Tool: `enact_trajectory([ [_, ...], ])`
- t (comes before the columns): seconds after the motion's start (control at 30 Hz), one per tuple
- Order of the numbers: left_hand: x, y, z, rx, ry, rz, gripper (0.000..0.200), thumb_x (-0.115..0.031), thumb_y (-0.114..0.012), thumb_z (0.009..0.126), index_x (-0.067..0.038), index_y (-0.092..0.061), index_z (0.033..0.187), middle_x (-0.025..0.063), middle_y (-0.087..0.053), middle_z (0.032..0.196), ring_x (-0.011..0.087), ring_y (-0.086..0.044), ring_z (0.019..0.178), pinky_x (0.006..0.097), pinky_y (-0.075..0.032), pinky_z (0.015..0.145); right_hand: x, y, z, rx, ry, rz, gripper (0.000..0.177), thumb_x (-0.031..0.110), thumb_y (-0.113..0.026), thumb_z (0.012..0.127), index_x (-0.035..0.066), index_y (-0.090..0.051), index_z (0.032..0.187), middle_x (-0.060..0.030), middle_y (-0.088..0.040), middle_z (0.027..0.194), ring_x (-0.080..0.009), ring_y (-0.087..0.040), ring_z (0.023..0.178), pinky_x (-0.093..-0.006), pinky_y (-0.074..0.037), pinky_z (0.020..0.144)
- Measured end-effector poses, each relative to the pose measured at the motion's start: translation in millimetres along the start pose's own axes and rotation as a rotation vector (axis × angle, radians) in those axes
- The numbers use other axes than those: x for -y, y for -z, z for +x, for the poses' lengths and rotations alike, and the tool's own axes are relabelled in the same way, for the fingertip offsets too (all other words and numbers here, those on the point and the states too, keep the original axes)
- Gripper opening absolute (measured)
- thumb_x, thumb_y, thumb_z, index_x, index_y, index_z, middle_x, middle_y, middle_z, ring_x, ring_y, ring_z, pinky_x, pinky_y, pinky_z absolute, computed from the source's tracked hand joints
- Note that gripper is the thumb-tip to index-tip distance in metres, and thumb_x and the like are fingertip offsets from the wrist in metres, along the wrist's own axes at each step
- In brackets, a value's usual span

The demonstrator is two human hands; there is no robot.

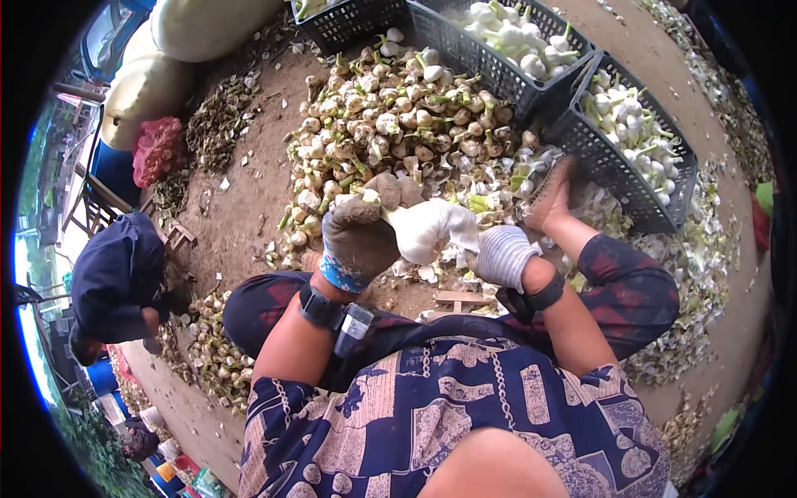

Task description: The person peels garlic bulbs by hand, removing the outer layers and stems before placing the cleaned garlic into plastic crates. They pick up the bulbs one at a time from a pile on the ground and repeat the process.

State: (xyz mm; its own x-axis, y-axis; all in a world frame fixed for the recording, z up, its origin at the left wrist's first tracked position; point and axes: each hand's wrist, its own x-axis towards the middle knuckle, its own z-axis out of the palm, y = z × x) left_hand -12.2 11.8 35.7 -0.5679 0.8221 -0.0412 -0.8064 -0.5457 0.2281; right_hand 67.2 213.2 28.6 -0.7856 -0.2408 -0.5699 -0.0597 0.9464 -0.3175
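Note:
A white garlic bulb is in my left hand, whose soiled brown glove with a blue patterned cuff is closed round its stem end. Close by on the other side is my right hand, in a pale striped knit glove. Its fingers are closed at a pale strip of garlic skin hanging off the bulb; the fingertips are partly hidden. Beyond both hands lies a big heap of unpeeled garlic with stems, and loose skins are scattered at its near side.
Black crates of white garlic stand at the back and right, near a bare foot. A person in dark clothes bends at the left beside another garlic heap. Large pale sacks and a red net bag lie at the upper left.

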Motion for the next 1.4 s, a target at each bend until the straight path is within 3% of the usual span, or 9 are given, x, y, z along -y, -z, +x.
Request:
enact_trajectory([
  [0.07,-2,7,9,0.011,-0.002,-0.007,0.028,-0.018,-0.059,0.076,-0.004,-0.056,0.101,0.0109,-0.056,0.104,0.0285,-0.051,0.103,0.0407,-0.04,0.09,-12,-13,-4,0.185,0.052,-0.161,0.03,0.033,-0.055,0.08,0.007,-0.068,0.088,-0.0185,-0.066,0.079,-0.0332,-0.065,0.076,-0.0425,-0.051,0.068],
  [0.2,-2,20,11,-0.018,0.01,-0.016,0.018,-0.017,-0.055,0.08,-0.001,-0.056,0.089,0.0115,-0.057,0.095,0.0297,-0.053,0.095,0.0425,-0.042,0.086,6,18,-34,-0.759,0.192,0.273,0.042,0.031,-0.066,0.078,0.003,-0.058,0.108,-0.0178,-0.063,0.077,-0.0337,-0.063,0.069,-0.0404,-0.05,0.061],
  [0.33,2,7,12,-0.269,0.139,-0.101,0.024,-0.023,-0.049,0.088,-0.001,-0.052,0.079,0.0126,-0.055,0.087,0.0291,-0.055,0.087,0.0453,-0.044,0.083,17,29,-22,-0.819,0.463,0.032,0.045,0.013,-0.063,0.069,0.003,-0.057,0.112,-0.0133,-0.062,0.076,-0.0327,-0.061,0.069,-0.0391,-0.049,0.06],
  [0.6,-3,6,10,-0.408,0.16,-0.159,0.023,-0.023,-0.049,0.09,-0.002,-0.056,0.083,0.0141,-0.062,0.089,0.0318,-0.059,0.089,0.0462,-0.046,0.086,23,16,-20,-0.754,0.409,0.272,0.015,0.009,-0.062,0.07,0.006,-0.059,0.084,-0.0127,-0.058,0.069,-0.0308,-0.06,0.065,-0.0378,-0.048,0.059],
  [0.73,-14,45,19,-0.581,-0.074,-0.146,0.028,-0.027,-0.049,0.091,-0.001,-0.055,0.102,0.0179,-0.061,0.103,0.0334,-0.058,0.101,0.0495,-0.043,0.095,24,18,-50,0.069,0.829,0.85,0.018,0.019,-0.06,0.082,0.007,-0.061,0.096,-0.0153,-0.061,0.072,-0.0297,-0.061,0.065,-0.0363,-0.047,0.061],
  [0.87,-12,26,17,-0.525,-0.127,0.052,0.029,-0.03,-0.045,0.094,-0.002,-0.051,0.098,0.0207,-0.055,0.115,0.0346,-0.054,0.109,0.0518,-0.044,0.095,-12,-14,17,-0.039,-0.297,-0.114,0.032,0.022,-0.057,0.082,0.009,-0.055,0.111,-0.0162,-0.066,0.083,-0.0319,-0.065,0.079,-0.0442,-0.05,0.07],
  [1.03,-2,41,13,-0.584,-0.113,0.16,0.022,-0.028,-0.053,0.09,-0.006,-0.056,0.095,0.0161,-0.062,0.103,0.0308,-0.06,0.099,0.0481,-0.049,0.088,-15,-21,18,-0.356,-0.11,0.033,0.026,0.029,-0.052,0.08,0.007,-0.065,0.079,-0.019,-0.064,0.074,-0.037,-0.063,0.075,-0.0455,-0.05,0.07],
  [1.17,19,73,5,-0.76,-0.213,0.442,0.011,-0.018,-0.054,0.09,-0.008,-0.058,0.087,0.0061,-0.057,0.077,0.0186,-0.055,0.064,0.032,-0.046,0.051,-22,-41,38,-0.447,0.071,0.384,0.064,0.009,-0.062,0.072,0.009,-0.04,0.132,-0.0223,-0.043,0.129,-0.0341,-0.044,0.12,-0.0393,-0.038,0.099],
  [1.4,16,77,12,-0.358,0.007,0.103,0.029,-0.024,-0.058,0.09,-0.007,-0.051,0.112,0.0043,-0.06,0.09,0.0147,-0.061,0.079,0.0309,-0.053,0.069,-22,12,63,-0.562,0.324,0.597,0.052,-0.003,-0.061,0.07,0.004,-0.048,0.119,-0.0143,-0.053,0.119,-0.0287,-0.054,0.107,-0.0341,-0.046,0.091],
])
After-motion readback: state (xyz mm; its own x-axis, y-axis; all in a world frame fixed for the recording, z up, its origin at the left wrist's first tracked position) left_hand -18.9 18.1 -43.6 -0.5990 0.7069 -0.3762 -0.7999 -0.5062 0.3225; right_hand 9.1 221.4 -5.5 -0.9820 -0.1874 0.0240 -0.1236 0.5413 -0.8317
